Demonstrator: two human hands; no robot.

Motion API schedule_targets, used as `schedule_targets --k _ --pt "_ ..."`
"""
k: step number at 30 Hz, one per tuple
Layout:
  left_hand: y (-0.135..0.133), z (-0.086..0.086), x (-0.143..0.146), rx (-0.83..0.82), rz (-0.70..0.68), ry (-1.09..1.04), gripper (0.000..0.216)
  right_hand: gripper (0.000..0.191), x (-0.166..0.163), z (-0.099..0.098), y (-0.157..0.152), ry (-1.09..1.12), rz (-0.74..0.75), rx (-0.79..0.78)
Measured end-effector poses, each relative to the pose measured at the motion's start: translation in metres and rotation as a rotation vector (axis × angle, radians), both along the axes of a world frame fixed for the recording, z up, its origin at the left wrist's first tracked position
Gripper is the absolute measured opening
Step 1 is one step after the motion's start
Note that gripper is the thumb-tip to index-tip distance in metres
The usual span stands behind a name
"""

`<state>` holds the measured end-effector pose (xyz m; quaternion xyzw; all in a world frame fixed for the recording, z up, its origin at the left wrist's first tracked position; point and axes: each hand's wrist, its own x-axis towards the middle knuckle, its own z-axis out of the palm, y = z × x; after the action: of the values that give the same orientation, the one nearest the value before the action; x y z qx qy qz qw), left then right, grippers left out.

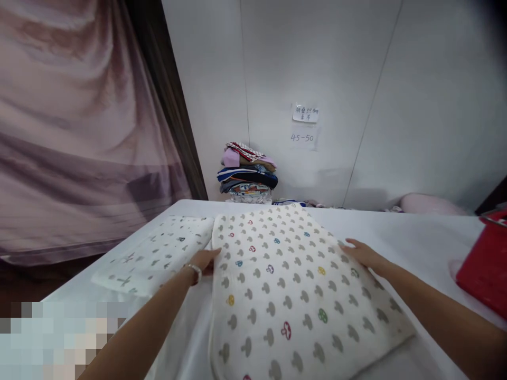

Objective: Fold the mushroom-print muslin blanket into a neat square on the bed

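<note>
A white cloth printed with grey and coloured mushrooms [293,279] lies spread before me, its near part reaching the bottom of the view. My left hand [204,262], with a pale band on the wrist, pinches its left edge, thumb on top and the other fingers partly hidden beneath. On the opposite side, my right hand [363,254] grips the right edge, its fingers partly under the fabric. Left of the mushroom cloth sits a folded white cloth with small dark prints [158,253], close to my left hand.
Both cloths rest on a white-covered table [390,237]. A stack of folded fabrics [249,174] stands beyond its far edge, by the wall. At the right is a red container [485,264]. A pinkish curtain [79,132] hangs at the left, and paper notes [304,126] are on the wall.
</note>
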<state>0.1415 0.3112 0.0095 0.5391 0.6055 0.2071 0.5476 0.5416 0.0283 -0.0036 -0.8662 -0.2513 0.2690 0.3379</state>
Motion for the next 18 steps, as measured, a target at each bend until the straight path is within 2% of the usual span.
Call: schedule_targets --k 4,7,11,13,15,18 --pt "-0.058 -0.005 -0.03 -0.171 -0.139 -0.08 0.034 0.072 -0.029 0.005 -0.087 0.323 -0.042 0.076" --pt "-0.098 -0.01 -0.047 -0.263 -0.216 -0.16 0.042 0.072 -0.059 0.005 -0.128 0.537 -0.094 0.181" --pt "-0.138 -0.01 -0.052 -0.433 -0.32 -0.338 0.045 0.067 -0.089 -0.003 -0.14 0.601 -0.157 0.318" --pt "-0.149 -0.009 -0.049 -0.436 -0.308 -0.376 0.044 0.06 -0.09 -0.007 -0.136 0.571 -0.206 0.378" --pt "-0.159 -0.008 -0.044 -0.384 -0.241 -0.372 0.042 0.055 -0.078 -0.008 -0.134 0.545 -0.256 0.444" --pt "-0.187 -0.01 -0.03 -0.38 -0.157 -0.384 0.037 0.055 -0.037 -0.001 -0.145 0.456 -0.313 0.505"
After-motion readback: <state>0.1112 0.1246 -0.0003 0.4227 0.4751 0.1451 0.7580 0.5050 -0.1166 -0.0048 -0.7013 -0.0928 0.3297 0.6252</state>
